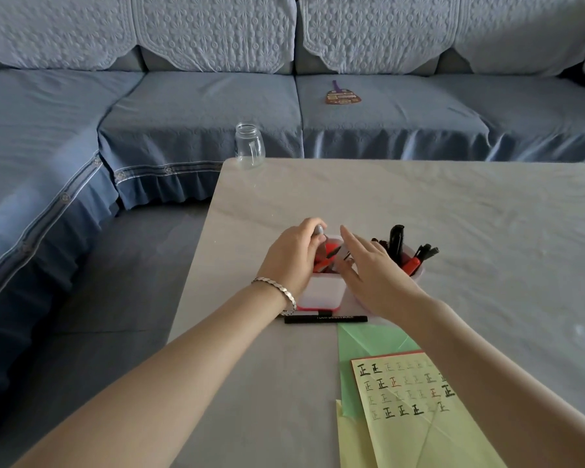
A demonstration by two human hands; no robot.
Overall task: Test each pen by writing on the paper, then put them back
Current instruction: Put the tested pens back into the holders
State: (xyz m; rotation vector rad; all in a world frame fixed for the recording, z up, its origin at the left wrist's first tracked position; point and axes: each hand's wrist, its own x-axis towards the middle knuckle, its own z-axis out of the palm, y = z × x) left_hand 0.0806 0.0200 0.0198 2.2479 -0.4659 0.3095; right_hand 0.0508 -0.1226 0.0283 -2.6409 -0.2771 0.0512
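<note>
Paper (419,417) near the desk (453,214) front edge carries 4 rows of test marks in black and red, so testing looks well advanced. Left hand (291,255): grip pinching a grey-topped pen (319,230) at the left cup of the white holder (320,292); right hand (372,275): grip spread, fingers straight, over the holder, holding nothing. Left to do, by my reading: 1 black pen (325,319) lies on the desk just before the holder, not yet put back; cannot tell if the pinched pen is going in or out.
</note>
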